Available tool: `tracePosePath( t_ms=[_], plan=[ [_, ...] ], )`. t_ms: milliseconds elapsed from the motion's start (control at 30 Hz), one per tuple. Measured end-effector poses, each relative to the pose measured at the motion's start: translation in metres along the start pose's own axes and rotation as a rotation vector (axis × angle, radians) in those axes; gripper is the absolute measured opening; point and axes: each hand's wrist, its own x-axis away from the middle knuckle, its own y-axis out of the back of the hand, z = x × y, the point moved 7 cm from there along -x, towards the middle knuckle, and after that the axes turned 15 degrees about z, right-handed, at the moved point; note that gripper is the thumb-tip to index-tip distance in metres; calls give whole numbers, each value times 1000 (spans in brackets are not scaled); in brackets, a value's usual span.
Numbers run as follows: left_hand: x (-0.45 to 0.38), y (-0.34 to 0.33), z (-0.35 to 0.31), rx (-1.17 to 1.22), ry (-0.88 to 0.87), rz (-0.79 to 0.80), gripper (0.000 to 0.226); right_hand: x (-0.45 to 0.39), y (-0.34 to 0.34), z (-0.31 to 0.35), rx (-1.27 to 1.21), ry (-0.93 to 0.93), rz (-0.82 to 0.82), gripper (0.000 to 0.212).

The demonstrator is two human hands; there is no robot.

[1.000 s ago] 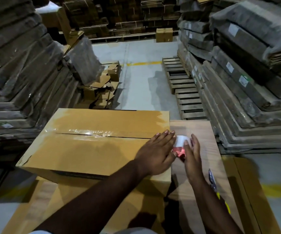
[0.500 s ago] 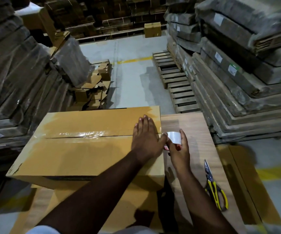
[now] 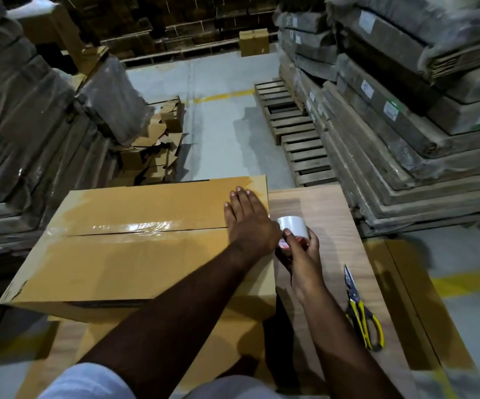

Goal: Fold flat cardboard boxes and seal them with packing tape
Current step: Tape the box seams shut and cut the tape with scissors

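Note:
A folded brown cardboard box point(image 3: 135, 254) lies on the wooden table point(image 3: 313, 208), its top flaps closed. Shiny clear tape point(image 3: 135, 226) runs along the middle seam. My left hand point(image 3: 247, 220) lies flat with straight fingers on the right end of the box top, over the seam. Just off the box's right edge, my right hand point(image 3: 302, 254) grips a roll of clear packing tape point(image 3: 293, 226) with a red core. The roll sits close against the box's right side.
Yellow-handled scissors point(image 3: 361, 309) lie on the table at the right. Flat cardboard point(image 3: 405, 298) rests beside the table. Wrapped stacks of flat cartons point(image 3: 405, 110) rise on the right and left point(image 3: 25, 125). Wooden pallets point(image 3: 296, 133) and loose boxes point(image 3: 158, 145) stand on the floor beyond.
My left hand slid up from the box's near right corner to the far right part of the top. The tape roll in my right hand rose a little beside the box edge.

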Motion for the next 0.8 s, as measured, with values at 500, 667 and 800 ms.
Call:
tracePosePath(
  t_ms=[500,667,800],
  plan=[
    [0,3,-2,16,-28,13,91,40,-12,45,595,375,-178,69],
    [8,8,30,19,-246,-40,69,40,-62,29,999,333,267,60],
    [10,5,35,-45,-280,-70,67,30,-67,29,913,13,334,65]
  ],
)
